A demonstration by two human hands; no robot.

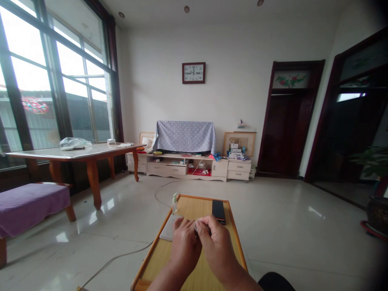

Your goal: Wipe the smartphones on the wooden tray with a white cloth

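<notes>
My left hand (pixel 183 242) and my right hand (pixel 216 242) meet above a small wooden table (pixel 194 206). The fingers of both are curled and pinched together on something small and dark that I cannot make out. Just beyond the right hand a black phone (pixel 218 210) lies flat on the tabletop. A white flat pad (pixel 168 230) lies partly under my left hand. A small clear bottle with a green top (pixel 174 203) stands at the table's far left edge.
A long wooden dining table (pixel 75 152) with a plastic bag stands at the left by the windows. A purple-covered bench (pixel 30 204) is nearer left. A low TV cabinet (pixel 188 163) with a cloth-covered screen lines the far wall. A cable (pixel 121 256) runs across the tiled floor.
</notes>
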